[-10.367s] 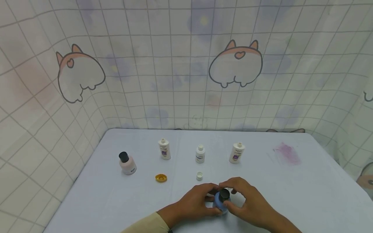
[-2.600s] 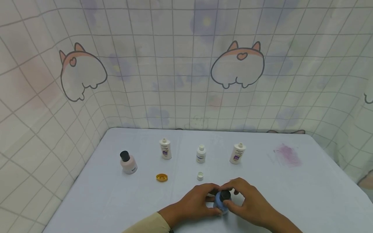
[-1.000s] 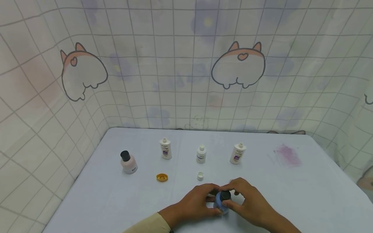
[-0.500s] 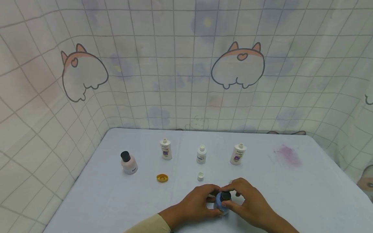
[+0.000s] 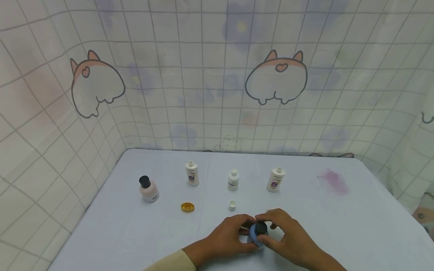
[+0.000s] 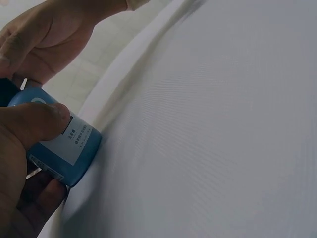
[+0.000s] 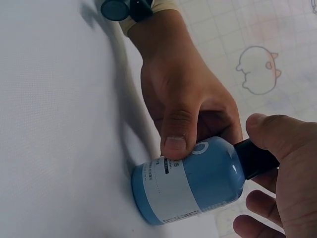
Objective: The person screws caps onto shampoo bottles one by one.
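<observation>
A blue bottle with a white label and a black cap stands on the white table near its front. My left hand grips the bottle's body, thumb across the label in the left wrist view. My right hand pinches the black cap between thumb and index finger; its other fingers stay off the bottle in the right wrist view. Just beyond the hands lies a small white cap, and farther left an orange-yellow cap.
Three white bottles without caps stand in a back row: left, middle and right. A pale pink bottle with a black cap is at the left. A pink stain marks the table's right. Behind hangs a checked curtain.
Both hands keep to the same bottle and cap throughout, with only slight finger shifts on the cap. Other bottles and loose caps have stayed put; the head view drifts a little.
</observation>
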Demonstrator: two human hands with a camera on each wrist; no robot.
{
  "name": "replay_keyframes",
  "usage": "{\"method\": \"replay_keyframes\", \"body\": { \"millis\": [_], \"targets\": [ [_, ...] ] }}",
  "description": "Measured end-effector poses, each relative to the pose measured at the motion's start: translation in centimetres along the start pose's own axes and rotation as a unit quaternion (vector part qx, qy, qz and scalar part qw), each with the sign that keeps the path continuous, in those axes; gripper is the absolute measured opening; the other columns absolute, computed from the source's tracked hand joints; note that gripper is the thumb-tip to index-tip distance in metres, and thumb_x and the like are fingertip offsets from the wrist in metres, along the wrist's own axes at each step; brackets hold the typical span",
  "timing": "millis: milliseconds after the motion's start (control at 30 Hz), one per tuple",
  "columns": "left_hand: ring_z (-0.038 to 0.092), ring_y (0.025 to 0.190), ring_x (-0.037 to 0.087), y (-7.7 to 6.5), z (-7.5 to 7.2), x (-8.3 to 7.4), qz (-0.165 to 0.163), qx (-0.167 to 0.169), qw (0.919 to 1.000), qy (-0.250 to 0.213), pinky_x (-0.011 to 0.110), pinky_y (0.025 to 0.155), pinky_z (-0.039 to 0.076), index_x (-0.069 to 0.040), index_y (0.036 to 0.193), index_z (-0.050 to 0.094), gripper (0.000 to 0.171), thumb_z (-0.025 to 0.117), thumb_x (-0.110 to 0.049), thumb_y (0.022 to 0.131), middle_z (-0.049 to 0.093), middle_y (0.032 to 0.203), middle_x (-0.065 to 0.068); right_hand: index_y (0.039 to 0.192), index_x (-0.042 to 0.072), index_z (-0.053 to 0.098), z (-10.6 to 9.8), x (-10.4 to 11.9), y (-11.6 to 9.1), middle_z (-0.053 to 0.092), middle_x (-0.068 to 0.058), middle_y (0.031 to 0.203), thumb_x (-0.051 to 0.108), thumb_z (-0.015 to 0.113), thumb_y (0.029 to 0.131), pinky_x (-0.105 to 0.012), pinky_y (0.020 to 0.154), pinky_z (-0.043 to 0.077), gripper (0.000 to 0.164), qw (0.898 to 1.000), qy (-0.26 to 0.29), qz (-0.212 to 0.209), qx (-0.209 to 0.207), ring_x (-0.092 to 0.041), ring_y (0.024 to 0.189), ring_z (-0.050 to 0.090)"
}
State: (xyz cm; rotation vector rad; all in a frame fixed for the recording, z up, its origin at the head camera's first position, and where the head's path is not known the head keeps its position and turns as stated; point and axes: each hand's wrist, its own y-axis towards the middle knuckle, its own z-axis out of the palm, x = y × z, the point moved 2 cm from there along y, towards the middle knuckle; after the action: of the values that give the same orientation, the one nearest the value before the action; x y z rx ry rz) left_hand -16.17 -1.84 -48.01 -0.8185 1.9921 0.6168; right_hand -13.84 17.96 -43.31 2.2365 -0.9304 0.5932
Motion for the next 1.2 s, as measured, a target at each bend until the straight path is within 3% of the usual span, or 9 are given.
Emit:
{"method": "replay_keyframes", "body": {
  "millis": [167, 600, 900, 1200],
  "targets": [
    [0.057, 0.100, 0.000, -0.1, -0.1, -0.1, -0.005, -0.009, 0.9999, -0.011, 0.015, 0.083, 0.048, -0.020, 0.122, 0.051, 0.052, 0.077, -0.030, 0.078, 0.055, 0.117, -0.012, 0.127, 0.027, 0.052, -0.1, 0.0, -0.1, 0.054, 0.011, 0.118, 0.032, 0.072, 0.083, -0.027, 0.073, 0.051, 0.048, 1.000, -0.005, 0.009, 0.002, -0.006, 0.096, 0.054],
    [0.058, 0.097, -0.001, -0.6, -0.8, -0.1, -0.018, -0.025, 0.9995, -0.003, 0.018, 0.083, 0.049, -0.024, 0.119, 0.053, 0.052, 0.078, -0.037, 0.076, 0.057, 0.112, -0.015, 0.126, 0.025, 0.053, -0.3, -0.2, -0.1, 0.055, 0.009, 0.118, 0.029, 0.076, 0.080, -0.026, 0.070, 0.052, 0.052, 1.000, -0.010, -0.012, -0.021, -0.012, 0.093, 0.057],
    [0.056, 0.099, -0.001, -0.8, -1.5, -0.3, -0.018, -0.039, 0.9991, 0.007, 0.018, 0.086, 0.048, -0.026, 0.119, 0.051, 0.052, 0.078, -0.039, 0.076, 0.055, 0.111, -0.016, 0.125, 0.029, 0.053, -0.3, -0.5, -0.2, 0.054, 0.013, 0.118, 0.036, 0.073, 0.081, -0.028, 0.068, 0.052, 0.049, 1.000, -0.020, 0.018, -0.016, -0.011, 0.089, 0.056],
    [0.057, 0.099, 0.001, -1.2, -2.6, -0.5, -0.043, -0.050, 0.9978, 0.000, 0.020, 0.087, 0.048, -0.027, 0.119, 0.052, 0.054, 0.078, -0.042, 0.074, 0.056, 0.112, -0.016, 0.122, 0.026, 0.055, -0.2, -0.4, -0.2, 0.055, 0.013, 0.116, 0.036, 0.073, 0.082, -0.028, 0.069, 0.052, 0.045, 1.000, -0.018, 0.021, -0.016, -0.010, 0.090, 0.056]
  ]
}}
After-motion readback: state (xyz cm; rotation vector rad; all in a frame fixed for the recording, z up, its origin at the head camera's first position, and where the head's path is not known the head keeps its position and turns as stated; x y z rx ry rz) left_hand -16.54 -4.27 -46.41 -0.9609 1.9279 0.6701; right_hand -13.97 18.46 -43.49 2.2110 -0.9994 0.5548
